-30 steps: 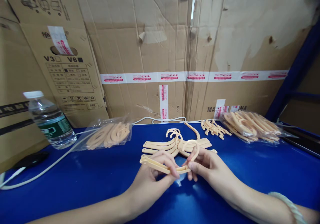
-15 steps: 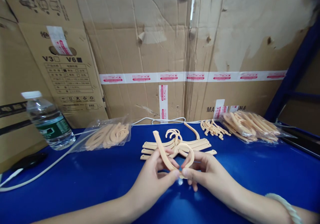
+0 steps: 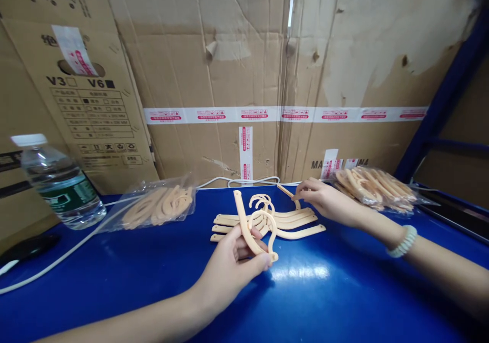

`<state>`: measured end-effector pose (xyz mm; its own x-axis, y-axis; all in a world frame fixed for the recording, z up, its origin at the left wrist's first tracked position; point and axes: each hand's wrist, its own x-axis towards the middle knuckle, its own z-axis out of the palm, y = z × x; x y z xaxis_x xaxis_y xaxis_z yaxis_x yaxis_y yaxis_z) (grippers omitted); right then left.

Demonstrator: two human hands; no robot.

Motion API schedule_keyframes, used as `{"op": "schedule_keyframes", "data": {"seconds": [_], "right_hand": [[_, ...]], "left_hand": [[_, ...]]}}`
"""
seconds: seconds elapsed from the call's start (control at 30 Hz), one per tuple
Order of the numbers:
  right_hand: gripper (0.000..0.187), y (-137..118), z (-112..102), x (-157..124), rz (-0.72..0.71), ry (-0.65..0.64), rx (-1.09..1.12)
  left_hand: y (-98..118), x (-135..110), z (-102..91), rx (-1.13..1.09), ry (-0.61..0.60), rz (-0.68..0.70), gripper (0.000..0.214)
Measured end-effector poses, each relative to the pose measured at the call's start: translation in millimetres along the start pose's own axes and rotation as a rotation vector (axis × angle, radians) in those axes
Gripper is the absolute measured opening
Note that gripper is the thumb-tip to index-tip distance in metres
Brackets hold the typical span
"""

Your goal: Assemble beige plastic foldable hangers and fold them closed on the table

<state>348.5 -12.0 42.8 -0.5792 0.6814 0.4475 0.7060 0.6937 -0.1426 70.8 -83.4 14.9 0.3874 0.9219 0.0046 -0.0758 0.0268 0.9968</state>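
Observation:
My left hand (image 3: 239,261) is closed on a partly joined beige plastic hanger: one long arm piece (image 3: 244,226) and a curved hook (image 3: 272,223) meet at the thumb and fingertips. Farther back, my right hand (image 3: 319,198) reaches over the table, its fingers pinched on a loose hanger arm (image 3: 286,192) at the back. Part of that arm is hidden behind the fingers. Between the hands lies a stack of beige hangers (image 3: 294,220), their hooks (image 3: 262,200) pointing toward the cardboard.
On the blue table (image 3: 324,302), a clear bag of beige pieces (image 3: 156,208) lies left and another bag (image 3: 376,187) lies right. A water bottle (image 3: 61,185), a black mouse-like object (image 3: 28,248) and a white cable (image 3: 76,251) are at left. Cardboard (image 3: 214,149) stands behind.
My right hand has let go of the hook in front and moved back and right to the loose arm. My left hand still holds the joined pieces. The view has shifted slightly.

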Motion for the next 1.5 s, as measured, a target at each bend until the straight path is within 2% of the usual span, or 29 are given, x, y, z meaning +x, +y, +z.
{"op": "schedule_keyframes", "data": {"seconds": [0.1,0.2,0.47,0.57,0.63,0.77,0.87,0.97,1.03,1.23,1.37,1.43,1.5], "right_hand": [[0.044,11.5,4.4,-0.5,-0.01,-0.078,-0.011],[0.042,12.8,11.3,-0.2,0.003,-0.107,-0.007],[0.025,11.5,13.7,-0.6,0.07,-0.047,0.152],[0.015,10.0,12.1,-0.6,0.124,0.062,0.259],[0.013,8.9,10.4,-1.2,0.189,0.183,0.34],[0.029,-1.3,1.4,-2.7,0.359,0.434,0.539],[0.036,-20.9,-9.2,-2.2,0.471,0.508,0.804],[0.037,-44.4,-14.3,-1.1,0.62,0.495,1.186],[0.033,-57.0,-11.0,-1.7,0.686,0.46,1.327],[0.032,-75.7,15.2,-7.9,0.764,0.357,1.491],[0.045,-86.7,20.6,-8.0,0.78,0.36,1.599],[0.046,-93.0,20.5,-8.0,0.757,0.285,1.626],[0.038,-99.2,21.6,-8.7,0.73,0.179,1.613]], "left_hand": [[-0.2,-0.2,0.9,-0.02,-0.012,-0.001,0.035],[-0.5,-1.2,1.5,-0.048,-0.018,-0.004,0.04],[2.3,-3.8,2.5,-0.009,0.017,-0.024,0.029],[2.0,-3.3,0.7,0.013,0.024,-0.027,0.024],[2.2,-3.0,-0.5,0.016,0.033,-0.026,0.022],[3.0,-2.1,-1.4,-0.009,0.052,-0.033,0.02],[2.1,-1.3,-1.8,-0.058,0.079,-0.054,0.024],[0.5,-0.9,-2.6,-0.101,0.085,-0.065,0.029],[-0.2,-1.1,-3.3,-0.123,0.083,-0.064,0.033],[0.9,-0.9,-4.3,-0.149,0.065,-0.06,0.037],[0.3,-0.9,-5.6,-0.159,0.074,-0.046,0.037],[-2.4,-0.5,-7.0,-0.172,0.067,-0.04,0.036],[-5.9,0.2,-8.6,-0.186,0.049,-0.03,0.036]]}}
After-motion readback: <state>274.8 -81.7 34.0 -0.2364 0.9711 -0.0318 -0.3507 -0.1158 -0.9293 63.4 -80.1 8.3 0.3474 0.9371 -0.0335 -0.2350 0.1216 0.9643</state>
